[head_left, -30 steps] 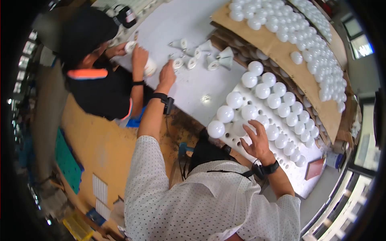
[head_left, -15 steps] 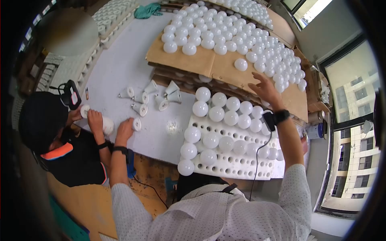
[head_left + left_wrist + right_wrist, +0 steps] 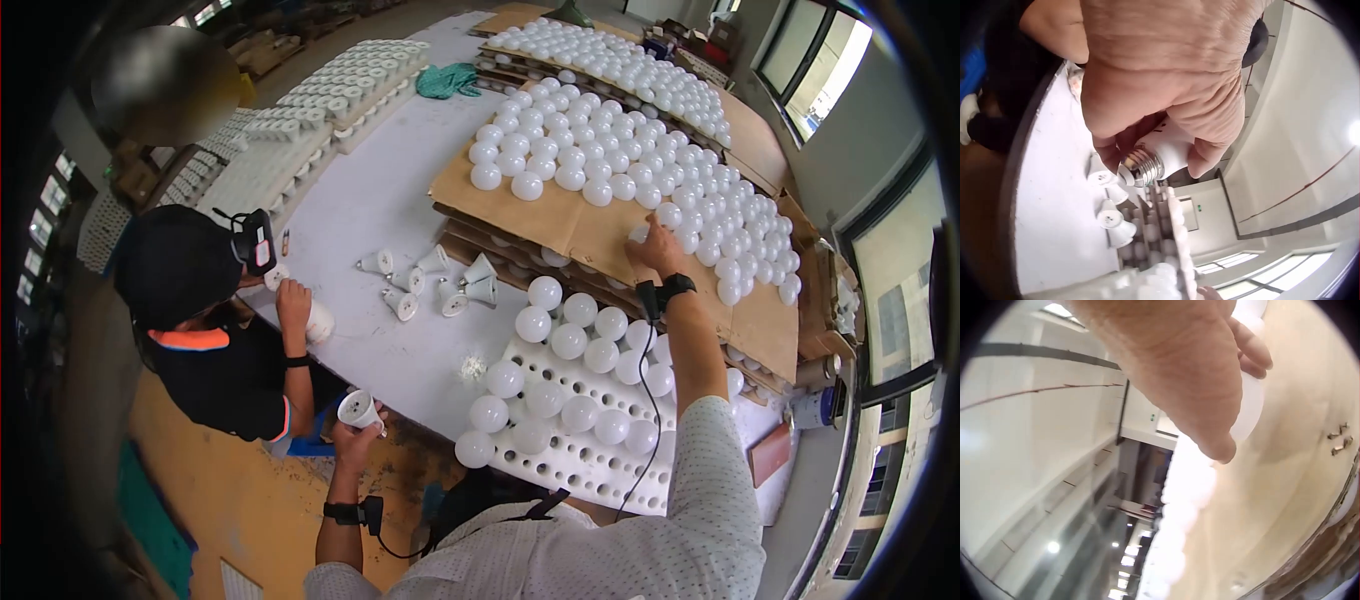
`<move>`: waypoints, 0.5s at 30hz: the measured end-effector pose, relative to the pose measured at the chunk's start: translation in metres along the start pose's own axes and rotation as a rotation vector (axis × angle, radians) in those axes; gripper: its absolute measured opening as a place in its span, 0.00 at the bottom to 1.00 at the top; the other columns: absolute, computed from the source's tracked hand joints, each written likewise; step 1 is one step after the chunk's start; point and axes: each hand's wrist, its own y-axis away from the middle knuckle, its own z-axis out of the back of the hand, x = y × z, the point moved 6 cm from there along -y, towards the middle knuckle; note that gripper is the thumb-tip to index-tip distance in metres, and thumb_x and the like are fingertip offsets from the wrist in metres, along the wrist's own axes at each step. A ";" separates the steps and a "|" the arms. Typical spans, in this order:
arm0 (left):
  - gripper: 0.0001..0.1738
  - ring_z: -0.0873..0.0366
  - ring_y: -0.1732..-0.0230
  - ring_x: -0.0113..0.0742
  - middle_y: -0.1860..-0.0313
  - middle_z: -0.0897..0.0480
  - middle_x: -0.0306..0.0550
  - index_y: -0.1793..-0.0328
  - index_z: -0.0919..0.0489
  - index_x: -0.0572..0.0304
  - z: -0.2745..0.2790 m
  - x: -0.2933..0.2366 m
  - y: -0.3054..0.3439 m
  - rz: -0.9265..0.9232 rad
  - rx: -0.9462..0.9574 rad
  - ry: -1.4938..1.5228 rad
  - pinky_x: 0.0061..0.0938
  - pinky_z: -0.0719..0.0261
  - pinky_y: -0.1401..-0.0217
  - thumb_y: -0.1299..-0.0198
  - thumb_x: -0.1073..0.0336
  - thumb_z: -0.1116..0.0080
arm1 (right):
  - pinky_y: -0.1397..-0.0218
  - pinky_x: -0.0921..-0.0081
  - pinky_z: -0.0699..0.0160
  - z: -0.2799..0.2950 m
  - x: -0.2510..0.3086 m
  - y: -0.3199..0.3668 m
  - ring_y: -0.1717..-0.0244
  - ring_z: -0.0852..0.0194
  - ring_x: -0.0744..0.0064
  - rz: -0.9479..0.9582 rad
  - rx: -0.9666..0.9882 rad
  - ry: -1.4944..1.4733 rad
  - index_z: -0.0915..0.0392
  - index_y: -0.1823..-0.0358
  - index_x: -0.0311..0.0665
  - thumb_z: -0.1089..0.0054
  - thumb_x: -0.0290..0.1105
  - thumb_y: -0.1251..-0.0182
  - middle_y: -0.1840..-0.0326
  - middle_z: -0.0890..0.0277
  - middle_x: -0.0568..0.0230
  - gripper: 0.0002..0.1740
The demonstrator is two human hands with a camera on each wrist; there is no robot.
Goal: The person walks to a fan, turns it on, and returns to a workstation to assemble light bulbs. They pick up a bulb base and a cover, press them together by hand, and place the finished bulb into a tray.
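My left hand (image 3: 352,447) holds a white cone-shaped bulb base (image 3: 356,408) near the table's front edge, its wide open end up. In the left wrist view, its metal screw cap (image 3: 1141,169) shows between thumb and fingers. My right hand (image 3: 658,252) reaches over a cardboard sheet (image 3: 540,215) and grips a white globe bulb cover (image 3: 1250,406) at the edge of the rows. Thumb and fingertips lie on opposite sides of that cover in the right wrist view. Several similar bulb bases (image 3: 402,305) lie on the table.
A white foam tray (image 3: 575,465) with holes and globe covers lies before me. Stacked cardboard layers (image 3: 480,245) rise behind it. Another person (image 3: 215,330) works at the left, holding a white bulb part (image 3: 277,276). Trays of white parts (image 3: 270,150) line the far left.
My right hand has gone from the foam tray out to the covers on the cardboard and grips one. My left hand has brought a bulb base from the tabletop back toward me. The head view has shifted.
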 end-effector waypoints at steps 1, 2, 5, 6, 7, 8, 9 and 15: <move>0.28 0.21 0.56 0.40 0.48 0.24 0.55 0.44 0.32 0.67 -0.010 -0.014 0.007 -0.020 0.040 0.078 0.27 0.22 0.60 0.55 0.73 0.41 | 0.52 0.62 0.27 0.013 0.000 0.007 0.51 0.27 0.52 0.011 -0.049 -0.031 0.40 0.39 0.40 0.38 0.48 0.52 0.51 0.28 0.47 0.39; 0.28 0.21 0.56 0.40 0.47 0.25 0.56 0.43 0.33 0.67 -0.019 -0.027 0.015 -0.033 0.083 0.155 0.26 0.22 0.62 0.55 0.74 0.44 | 0.57 0.64 0.25 0.026 -0.001 0.018 0.54 0.25 0.56 0.016 -0.093 -0.059 0.40 0.39 0.40 0.41 0.47 0.49 0.53 0.26 0.51 0.36; 0.28 0.21 0.61 0.36 0.49 0.23 0.57 0.42 0.34 0.68 -0.059 -0.054 0.036 -0.011 0.249 0.234 0.24 0.24 0.64 0.54 0.73 0.45 | 0.68 0.76 0.22 0.049 -0.003 0.078 0.59 0.25 0.70 0.080 0.119 -1.139 0.43 0.37 0.40 0.45 0.40 0.40 0.52 0.28 0.61 0.31; 0.27 0.21 0.63 0.35 0.51 0.23 0.56 0.44 0.32 0.68 -0.078 -0.066 0.044 -0.019 0.360 0.283 0.24 0.24 0.65 0.54 0.73 0.44 | 0.69 0.79 0.22 0.052 -0.005 0.104 0.59 0.26 0.74 0.117 0.175 -1.422 0.44 0.36 0.41 0.46 0.39 0.39 0.52 0.30 0.63 0.31; 0.25 0.21 0.64 0.33 0.53 0.22 0.54 0.46 0.30 0.68 -0.099 -0.074 0.052 0.020 0.429 0.128 0.24 0.24 0.65 0.55 0.73 0.42 | 0.67 0.78 0.21 0.059 0.000 0.136 0.57 0.26 0.72 0.138 0.229 -1.581 0.47 0.34 0.42 0.45 0.38 0.40 0.52 0.30 0.60 0.34; 0.23 0.22 0.65 0.30 0.55 0.21 0.52 0.49 0.28 0.68 -0.121 -0.079 0.058 0.065 0.500 -0.027 0.25 0.24 0.64 0.55 0.72 0.40 | 0.66 0.77 0.21 0.062 0.002 0.163 0.55 0.27 0.72 0.234 0.305 -1.622 0.50 0.32 0.41 0.39 0.40 0.44 0.50 0.30 0.59 0.40; 0.25 0.22 0.68 0.30 0.55 0.21 0.55 0.47 0.31 0.69 -0.144 -0.084 0.067 0.004 0.618 -0.094 0.22 0.25 0.69 0.54 0.73 0.41 | 0.65 0.76 0.21 0.067 0.007 0.192 0.55 0.27 0.71 0.283 0.323 -1.519 0.50 0.32 0.41 0.36 0.40 0.48 0.49 0.30 0.58 0.44; 0.29 0.23 0.69 0.28 0.63 0.20 0.47 0.49 0.29 0.70 -0.257 -0.077 0.094 -0.078 1.059 -0.212 0.23 0.23 0.64 0.57 0.63 0.34 | 0.40 0.74 0.39 0.063 0.020 0.304 0.45 0.36 0.73 0.398 0.408 -1.278 0.37 0.44 0.39 0.25 0.36 0.62 0.47 0.31 0.63 0.41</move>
